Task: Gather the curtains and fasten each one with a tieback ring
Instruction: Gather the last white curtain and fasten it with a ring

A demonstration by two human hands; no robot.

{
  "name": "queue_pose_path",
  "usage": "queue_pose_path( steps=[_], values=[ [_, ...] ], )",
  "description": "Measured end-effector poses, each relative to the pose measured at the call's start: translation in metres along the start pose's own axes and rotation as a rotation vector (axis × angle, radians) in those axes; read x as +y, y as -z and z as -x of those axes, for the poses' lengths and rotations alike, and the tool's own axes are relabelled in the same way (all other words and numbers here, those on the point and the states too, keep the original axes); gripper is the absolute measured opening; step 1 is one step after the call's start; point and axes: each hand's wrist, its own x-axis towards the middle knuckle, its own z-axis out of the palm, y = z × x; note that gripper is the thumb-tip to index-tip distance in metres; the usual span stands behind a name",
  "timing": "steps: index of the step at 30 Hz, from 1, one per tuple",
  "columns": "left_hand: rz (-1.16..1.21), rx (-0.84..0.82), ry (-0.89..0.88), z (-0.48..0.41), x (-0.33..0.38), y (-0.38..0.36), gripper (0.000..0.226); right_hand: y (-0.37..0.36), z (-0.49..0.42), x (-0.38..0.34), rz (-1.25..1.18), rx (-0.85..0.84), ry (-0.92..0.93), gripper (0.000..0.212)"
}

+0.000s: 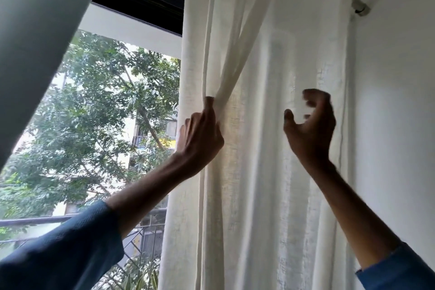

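Left hand (202, 134) is gripping the white curtain (270, 183) near its window-side edge. Fingers and thumb are closing tightly round a bunched fold, knuckles facing the camera. From the grip the fold is running taut, upward and to the right; below the grip the cloth is hanging in loose vertical pleats. The left forearm is rising to the grip from lower left, wrist straight, blue sleeve (70, 249) sitting partway up the forearm.

Right hand (310, 129) is hovering to the right of the grip, at about the same height, in front of the flat part of the curtain. It is standing half open: fingers hooking over, thumb held apart, nothing between them. The fingertips are blurring; contact with the cloth cannot be told.

A metal wall fitting (360, 6) is projecting from the white wall (400, 101), above and to the right of the right hand. Left of the grip, the window (106, 125) is showing trees.
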Motion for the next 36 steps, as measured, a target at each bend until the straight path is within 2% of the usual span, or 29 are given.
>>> queue_pose_path(
  steps=[2,4,5,6,9,11,14,19,23,26,28,30,33,34,36],
  values=[
    [0.043,0.033,-0.006,0.0,-0.002,-0.002,0.066,0.005,-0.018,0.023,0.116,0.01,-0.099,0.076],
    [0.051,0.059,0.005,0.001,-0.004,-0.004,0.084,0.006,-0.034,0.043,0.162,-0.071,-0.279,0.099],
    [0.056,0.066,0.005,0.002,-0.005,-0.006,0.092,0.006,-0.039,0.049,0.184,-0.124,-0.331,0.103],
    [0.067,0.068,-0.001,0.003,-0.006,-0.008,0.098,0.005,-0.043,0.053,0.196,-0.162,-0.358,0.098],
    [0.085,0.071,-0.046,0.005,-0.008,-0.012,0.108,0.0,-0.043,0.053,0.247,-0.09,-0.23,0.038],
    [0.08,0.074,-0.101,0.004,-0.008,-0.012,0.112,-0.006,-0.037,0.045,0.306,-0.015,-0.076,0.037],
    [0.065,0.056,-0.154,0.004,-0.008,-0.01,0.115,-0.018,-0.023,0.024,0.366,0.011,0.134,0.034],
    [-0.029,0.026,-0.222,0.002,-0.009,-0.001,0.114,-0.045,-0.012,-0.024,0.328,-0.035,0.246,0.024],
    [-0.045,0.048,-0.27,-0.003,-0.012,0.009,0.092,-0.07,0.001,-0.073,0.209,-0.126,0.304,0.015],
    [0.044,0.146,-0.227,-0.007,-0.014,0.014,0.068,-0.075,0.005,-0.098,0.136,-0.109,0.364,0.012],
    [-0.005,0.171,-0.21,-0.009,-0.014,0.015,0.051,-0.074,0.007,-0.101,0.118,-0.079,0.369,0.017],
    [-0.047,0.153,-0.215,-0.009,-0.013,0.013,0.041,-0.068,0.009,-0.094,0.063,-0.051,0.3,0.03],
    [-0.005,0.102,-0.224,-0.007,-0.011,0.01,0.039,-0.06,0.017,-0.072,-0.082,-0.031,0.084,0.048],
    [0.01,0.099,-0.228,-0.006,-0.011,0.009,0.039,-0.057,0.024,-0.065,-0.115,-0.043,0.031,0.046],
    [0.03,0.087,-0.219,-0.004,-0.009,0.007,0.04,-0.053,0.042,-0.054,-0.122,-0.103,-0.032,0.026]
  ],
)
